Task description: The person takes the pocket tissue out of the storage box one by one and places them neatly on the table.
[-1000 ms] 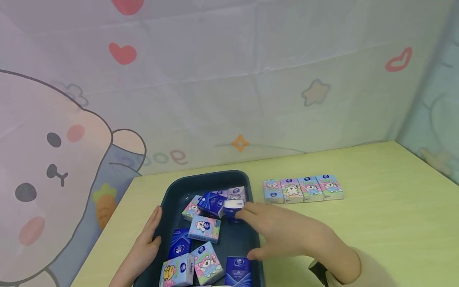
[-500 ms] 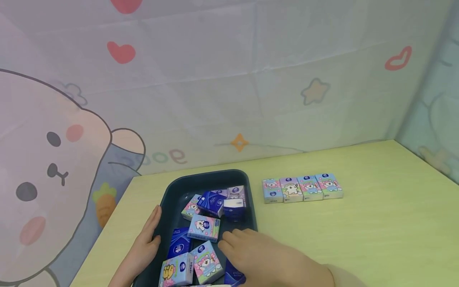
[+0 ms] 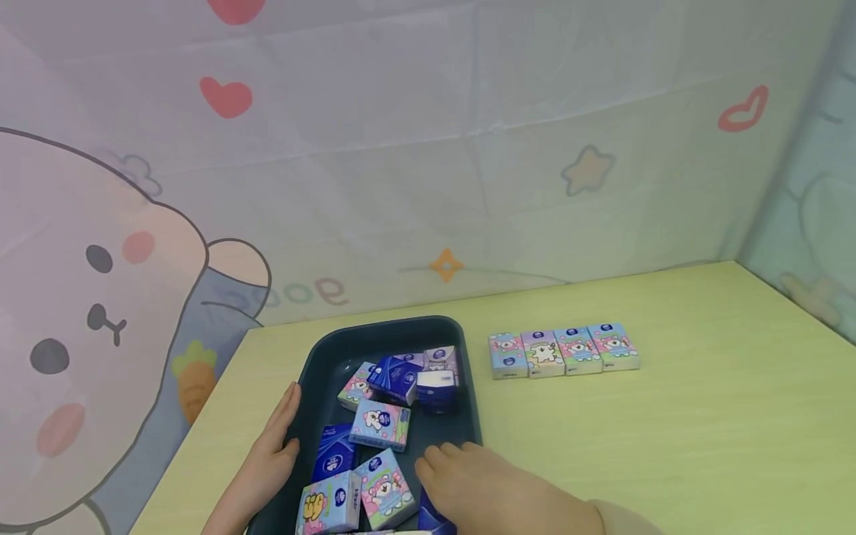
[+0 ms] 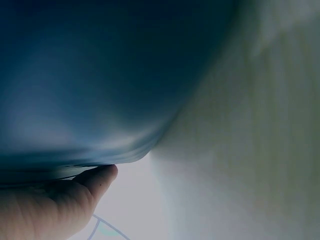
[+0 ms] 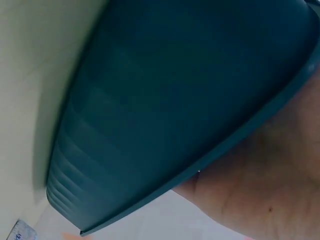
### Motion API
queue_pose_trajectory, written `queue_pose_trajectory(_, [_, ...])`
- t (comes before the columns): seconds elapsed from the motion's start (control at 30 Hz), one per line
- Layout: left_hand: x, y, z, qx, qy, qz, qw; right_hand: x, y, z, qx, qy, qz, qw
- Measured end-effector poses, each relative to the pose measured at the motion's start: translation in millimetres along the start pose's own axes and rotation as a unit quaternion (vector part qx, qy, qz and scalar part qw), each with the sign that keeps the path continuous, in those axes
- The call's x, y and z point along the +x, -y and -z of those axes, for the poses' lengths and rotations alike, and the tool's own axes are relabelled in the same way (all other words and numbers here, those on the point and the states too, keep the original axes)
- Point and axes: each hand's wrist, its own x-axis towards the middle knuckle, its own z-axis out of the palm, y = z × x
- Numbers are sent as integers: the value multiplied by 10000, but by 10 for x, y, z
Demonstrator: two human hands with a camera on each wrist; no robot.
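A dark teal tray stands on the table in the head view, with several pocket tissue packs lying loosely in it. My left hand rests with straight fingers along its left wall; in the left wrist view a finger touches under the rim. My right hand reaches over the right rim, its curled fingers holding a dark blue tissue pack at the front right corner. The hand covers most of that pack, and the fingertips are hidden. Beside it lies a pastel tissue pack with a bear picture.
To the right of the tray, several pastel tissue packs stand side by side in a row on the yellow-green table. A printed cloth hangs behind the table. At the tray's far end, blue and pastel packs overlap.
My right hand came back from the tray's far right end to the blue tissue pack near the front, then shifted slightly right. My left hand stayed at the tray's side.
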Motion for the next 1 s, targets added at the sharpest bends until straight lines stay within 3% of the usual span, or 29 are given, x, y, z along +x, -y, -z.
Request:
queue_pose_trajectory(0.2, [9, 6, 3, -19, 21, 49, 10000, 52, 8, -27, 164, 199, -2, 9997])
queue_pose_trajectory(0.37, [15, 8, 4, -36, 32, 61, 10000, 73, 9, -79, 13, 81, 106, 9999])
queue_pose_trajectory(0.63, [17, -6, 3, 15, 17, 64, 10000, 105, 8, -83, 226, 206, 39, 9995])
queue_pose_trajectory(1.0, [8, -10, -1, 63, 7, 110, 9999, 54, 19, -18, -308, -546, 332, 9975])
